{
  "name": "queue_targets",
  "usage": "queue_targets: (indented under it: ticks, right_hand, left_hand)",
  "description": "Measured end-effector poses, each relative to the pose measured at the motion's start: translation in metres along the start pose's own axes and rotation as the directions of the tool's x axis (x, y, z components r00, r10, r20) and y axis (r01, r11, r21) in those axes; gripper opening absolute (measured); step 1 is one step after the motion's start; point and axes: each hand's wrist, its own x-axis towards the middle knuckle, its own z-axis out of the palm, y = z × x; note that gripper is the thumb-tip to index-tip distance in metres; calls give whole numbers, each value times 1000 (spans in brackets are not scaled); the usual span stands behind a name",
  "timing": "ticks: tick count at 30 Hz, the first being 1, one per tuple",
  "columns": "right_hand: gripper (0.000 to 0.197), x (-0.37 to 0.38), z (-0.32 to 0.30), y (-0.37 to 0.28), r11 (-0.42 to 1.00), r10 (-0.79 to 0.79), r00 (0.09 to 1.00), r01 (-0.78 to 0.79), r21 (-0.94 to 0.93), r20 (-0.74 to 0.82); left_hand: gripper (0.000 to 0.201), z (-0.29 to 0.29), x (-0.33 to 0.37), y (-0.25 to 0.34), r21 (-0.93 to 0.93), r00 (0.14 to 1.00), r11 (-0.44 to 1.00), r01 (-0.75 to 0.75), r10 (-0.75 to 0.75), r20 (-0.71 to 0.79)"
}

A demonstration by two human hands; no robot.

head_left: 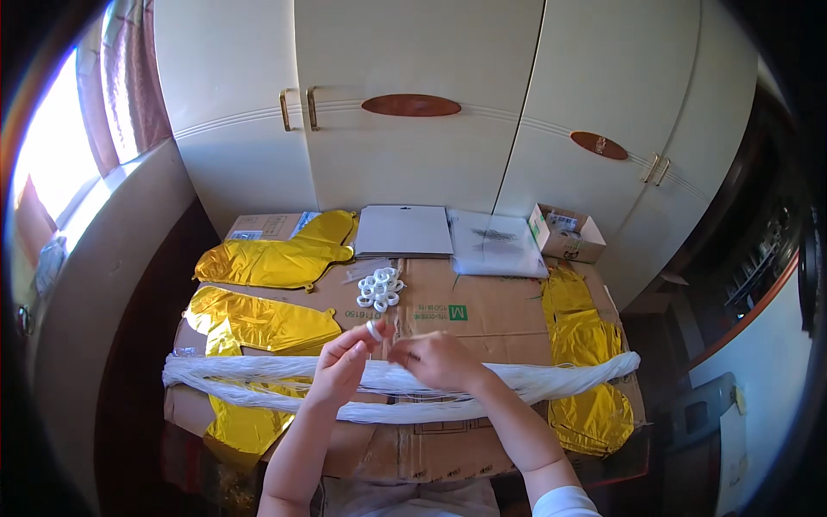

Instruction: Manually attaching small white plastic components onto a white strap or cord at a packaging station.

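Above the cardboard-covered table, my left hand (pixel 342 366) holds a small white ring-shaped roll (pixel 373 330) at its fingertips. Close by on its right, my right hand (pixel 439 362) is closed with the fingers pinched together; whatever sits in them is too small to make out. Beneath both hands a long skein of white strands (pixel 551 381) stretches across the table. Just beyond them lies a pile of similar white rolls (pixel 380 289).
Flat gold foil balloons lie at the left (pixel 258 319) and right (pixel 586 336) on the cardboard (pixel 508 302). Along the back are a stack of white card (pixel 404 231), clear plastic bags (pixel 495 246) and a small open box (pixel 568 234). Behind stands a cream cabinet (pixel 413 52).
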Motion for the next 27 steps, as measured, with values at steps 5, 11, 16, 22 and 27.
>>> queue_targets:
  ticks: [5,11,16,22,27]
  right_hand:
    - [14,1,-16,-16,955,125,992,-112,275,-28]
    - [15,-1,0,-7,993,36,997,-44,108,70]
    - [14,3,-10,-9,962,98,991,-71,265,-90]
    - [14,0,7,-7,999,-19,1000,19,35,-12]
    - [13,3,-9,-11,988,45,969,-7,153,-242]
  left_hand:
    - [13,-39,0,-10,559,994,828,38,-89,64]
    - [19,-8,3,1,50,999,998,32,-32,10]
    - [19,-36,-1,-4,451,955,886,103,-215,204]
    - [22,-18,3,-9,279,993,959,-45,13,115]
    - [18,-30,1,-6,760,986,649,-28,-107,128]
